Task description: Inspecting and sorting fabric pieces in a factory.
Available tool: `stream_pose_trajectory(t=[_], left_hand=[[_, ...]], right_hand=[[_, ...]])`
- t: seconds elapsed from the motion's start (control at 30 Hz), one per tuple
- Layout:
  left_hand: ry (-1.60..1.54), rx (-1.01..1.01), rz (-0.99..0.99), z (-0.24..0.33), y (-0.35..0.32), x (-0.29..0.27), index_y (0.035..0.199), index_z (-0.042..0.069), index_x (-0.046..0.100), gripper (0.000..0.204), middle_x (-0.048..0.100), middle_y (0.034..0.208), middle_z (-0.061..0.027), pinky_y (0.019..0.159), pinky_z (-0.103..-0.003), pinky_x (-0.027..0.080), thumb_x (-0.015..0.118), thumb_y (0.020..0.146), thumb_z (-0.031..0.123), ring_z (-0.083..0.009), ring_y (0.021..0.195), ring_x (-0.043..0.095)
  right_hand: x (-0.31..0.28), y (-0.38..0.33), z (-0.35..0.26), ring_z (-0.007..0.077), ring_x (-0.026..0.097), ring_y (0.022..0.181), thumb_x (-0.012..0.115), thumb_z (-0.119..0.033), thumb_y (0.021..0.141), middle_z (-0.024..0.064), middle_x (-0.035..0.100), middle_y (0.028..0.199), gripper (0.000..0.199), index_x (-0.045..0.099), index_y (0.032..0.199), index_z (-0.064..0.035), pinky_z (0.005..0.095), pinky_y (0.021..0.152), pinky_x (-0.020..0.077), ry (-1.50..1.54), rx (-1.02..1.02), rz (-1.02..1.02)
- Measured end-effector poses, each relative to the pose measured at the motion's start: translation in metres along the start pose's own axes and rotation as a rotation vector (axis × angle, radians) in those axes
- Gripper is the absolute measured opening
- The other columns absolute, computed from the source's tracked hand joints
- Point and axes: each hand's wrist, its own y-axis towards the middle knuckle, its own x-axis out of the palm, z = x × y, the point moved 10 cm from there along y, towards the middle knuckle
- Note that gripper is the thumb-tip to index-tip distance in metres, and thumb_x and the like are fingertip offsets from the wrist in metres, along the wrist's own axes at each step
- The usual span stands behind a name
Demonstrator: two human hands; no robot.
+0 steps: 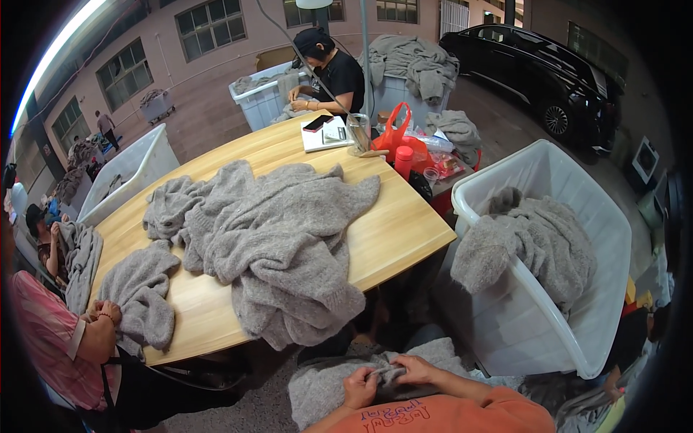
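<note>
A grey fuzzy knit garment (pixel 317 390) lies across my lap, below the table's near edge. My left hand (pixel 360 387) pinches a fold of it with bent fingers. Close by on the right, my right hand (pixel 413 370) grips the same fabric, thumb toward the left hand. A short stretch of bunched knit shows between the two. Whatever the fingertips cover is hidden. Ahead of me, a large heap of grey knit garments (pixel 274 231) is spread on the wooden table (pixel 393 238), its near end hanging toward my lap.
At my right stands a white plastic bin (pixel 505 317) with a grey knit garment (pixel 541 245) over its rim. Co-workers sit at the table's left (pixel 54 332) and far side (pixel 339 79). A red bottle (pixel 403 160) and red bag (pixel 393 133) stand beyond the table's right edge.
</note>
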Motion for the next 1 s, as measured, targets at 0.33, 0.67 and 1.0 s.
stream_pose_trajectory(t=[0.33,0.67,1.0], left_hand=[[0.053,0.187,-0.21,0.043,-0.002,0.025,0.082,0.004,0.06,0.016,0.06,0.072,-0.0122,0.056,-0.032,0.047,0.064,0.067,0.008,-0.0263,0.063,0.06],[0.144,0.458,-0.009,0.067,-0.002,0.018,0.08,0.004,0.054,0.023,0.056,0.075,-0.0133,0.059,-0.034,0.046,0.055,0.058,-0.003,-0.0309,0.068,0.056],[0.209,0.674,-0.193,0.029,-0.009,0.055,0.082,0.003,0.054,0.031,0.055,0.075,-0.0127,0.057,-0.036,0.046,0.052,0.052,-0.006,-0.0294,0.067,0.055]], right_hand=[[-0.063,0.002,0.004,0.0346,0.059,0.072,0.062,-0.017,0.071,0.0159,0.059,0.075,0.026,0.053,0.093,-0.0055,0.0351,0.059,0.0465,-0.021,0.308,0.276],[-0.008,-0.018,-0.017,0.0171,0.051,0.101,0.058,-0.014,0.074,0.0105,0.055,0.106,0.044,0.047,0.114,0.0011,0.028,0.084,0.0395,0.62,0.321,-0.215],[0.007,0.009,0.085,0.0101,0.05,0.082,0.051,-0.008,0.077,0.0056,0.06,0.085,0.012,0.06,0.082,-0.0013,0.0292,0.072,0.0429,0.668,0.392,0.075]])
